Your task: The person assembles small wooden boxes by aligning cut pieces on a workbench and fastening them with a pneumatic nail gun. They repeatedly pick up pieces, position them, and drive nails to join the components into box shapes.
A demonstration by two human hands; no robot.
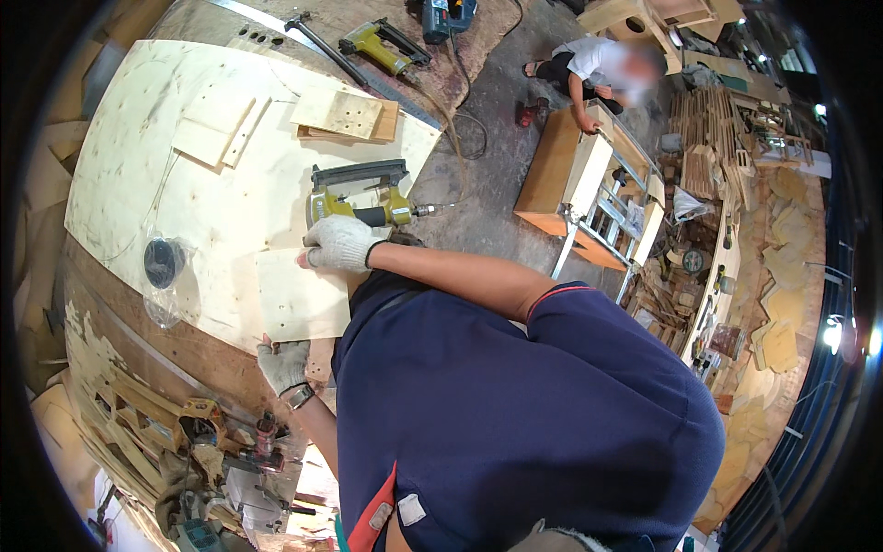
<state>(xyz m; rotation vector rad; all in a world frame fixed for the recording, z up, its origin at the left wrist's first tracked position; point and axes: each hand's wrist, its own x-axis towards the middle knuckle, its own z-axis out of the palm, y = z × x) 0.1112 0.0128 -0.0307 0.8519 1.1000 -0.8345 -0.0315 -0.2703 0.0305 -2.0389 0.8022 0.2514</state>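
Observation:
Both of my hands wear pale knit gloves and hold a small square plywood piece (299,299) at the edge of the worktable. My right hand (340,243) grips its far edge, with fingers curled over the corner. At the near edge, my left hand (283,366) pinches the piece, its fingers partly hidden below; a watch is on that wrist. A yellow-green nail gun (391,205) with a black magazine lies just beyond my right hand, its air hose connected. The large plywood sheet (221,216) lies under the nail gun and the small piece.
Plywood offcuts (340,112) and a clear bag with a dark round roll (164,263) rest on the sheet. Farther off lie a second nail gun (382,48) and a blue power tool (448,18). A co-worker (598,69) crouches by a wooden cabinet (561,170). Wood scraps and tools fill the lower left.

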